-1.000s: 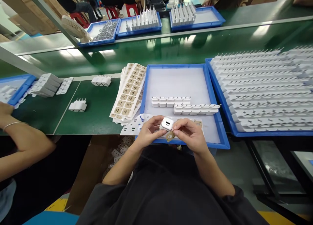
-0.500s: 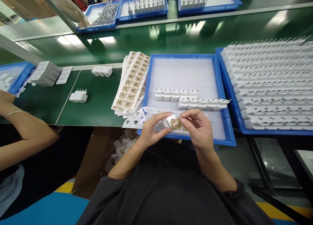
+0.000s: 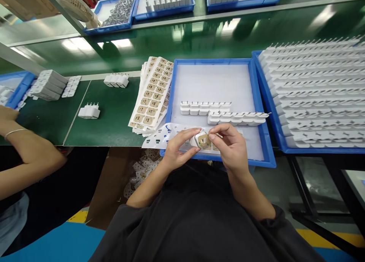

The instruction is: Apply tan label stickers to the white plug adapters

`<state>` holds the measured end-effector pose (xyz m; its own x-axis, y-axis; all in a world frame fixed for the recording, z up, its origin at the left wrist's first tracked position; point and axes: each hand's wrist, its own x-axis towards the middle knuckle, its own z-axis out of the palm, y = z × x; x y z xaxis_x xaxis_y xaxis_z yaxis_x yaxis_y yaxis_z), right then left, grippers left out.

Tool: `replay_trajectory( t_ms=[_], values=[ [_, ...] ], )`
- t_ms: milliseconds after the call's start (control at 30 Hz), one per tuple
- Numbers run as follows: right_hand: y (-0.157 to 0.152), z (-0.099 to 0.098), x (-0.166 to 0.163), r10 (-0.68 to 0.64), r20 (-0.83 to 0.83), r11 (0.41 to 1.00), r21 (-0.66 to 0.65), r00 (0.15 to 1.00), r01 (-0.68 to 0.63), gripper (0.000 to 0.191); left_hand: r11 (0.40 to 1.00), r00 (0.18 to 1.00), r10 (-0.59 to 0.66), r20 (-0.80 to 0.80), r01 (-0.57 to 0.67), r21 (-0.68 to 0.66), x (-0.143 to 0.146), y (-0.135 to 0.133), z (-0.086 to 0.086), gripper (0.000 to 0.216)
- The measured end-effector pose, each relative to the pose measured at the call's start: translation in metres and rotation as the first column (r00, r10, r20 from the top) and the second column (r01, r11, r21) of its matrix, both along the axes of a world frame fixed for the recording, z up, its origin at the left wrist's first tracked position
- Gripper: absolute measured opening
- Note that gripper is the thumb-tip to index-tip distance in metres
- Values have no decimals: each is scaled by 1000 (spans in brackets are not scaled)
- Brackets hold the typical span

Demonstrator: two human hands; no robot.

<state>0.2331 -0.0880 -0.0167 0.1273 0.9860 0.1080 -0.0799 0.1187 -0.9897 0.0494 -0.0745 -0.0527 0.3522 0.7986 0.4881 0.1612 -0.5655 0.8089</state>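
Note:
Between thumb and fingers, my left hand (image 3: 180,147) grips a white plug charger (image 3: 194,140) above the front edge of the blue tray (image 3: 176,87). A tan sticker (image 3: 204,141) lies against the charger's end face. My right hand (image 3: 232,146) is closed in a pinch at the sticker's right edge. Under both hands, a partly used sticker sheet (image 3: 159,136) with cut-out holes hangs over the tray's rim. Two rows of white chargers, a back row (image 3: 194,109) and a front row (image 3: 236,118), stand in the tray with their pins up.
Sticker sheets (image 3: 151,94) are stacked left of the tray. A second tray (image 3: 258,72) packed with chargers (image 3: 316,98) adjoins on the right. Small charger groups (image 3: 89,111) stand on the green bench. A co-worker's arm (image 3: 31,155) rests at the far left.
The tan sticker has gone from standing off the charger at an angle to lying nearly flat against its face. Both hands stay almost in place; the view has shifted slightly.

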Motion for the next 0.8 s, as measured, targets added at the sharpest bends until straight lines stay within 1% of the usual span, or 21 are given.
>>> replay_trajectory(
  t_ms=[133, 300, 433, 533, 600, 667, 733, 800],
  values=[
    [0, 0, 0, 4, -1, 1000, 13, 1000, -4, 12, 1000, 999, -21, 32, 22, -16, 0, 0, -1, 49],
    [-1, -1, 0, 6, 26, 1000, 30, 1000, -6, 10, 999, 998, -28, 52, 27, 29, 1, 2, -3, 50],
    [-2, -2, -2, 11, 36, 998, 54, 999, -13, 9, 999, 999, -23, 49, 22, 28, 2, 2, -2, 50],
    [-2, -3, -4, 7, 74, 997, 78, 997, -13, 10, 999, 999, -16, 40, 15, 33, 2, 2, -1, 50],
    [-2, -2, -5, -10, 133, 995, 97, 991, -2, 9, 999, 999, -17, 35, 15, 41, 2, 2, -1, 51],
    [-2, 0, -6, -52, 236, 990, 139, 970, 19, 8, 999, 999, -14, 32, 12, 44, 2, 1, -1, 50],
    [-2, 1, -7, -117, 359, 978, 205, 926, 44, 8, 999, 1000, -5, 28, 4, 40, 2, 1, -3, 50],
    [-1, 2, -6, -171, 432, 967, 244, 886, 68, 11, 1000, 999, 0, 48, -1, 31, 1, 0, -6, 50]
  ],
)
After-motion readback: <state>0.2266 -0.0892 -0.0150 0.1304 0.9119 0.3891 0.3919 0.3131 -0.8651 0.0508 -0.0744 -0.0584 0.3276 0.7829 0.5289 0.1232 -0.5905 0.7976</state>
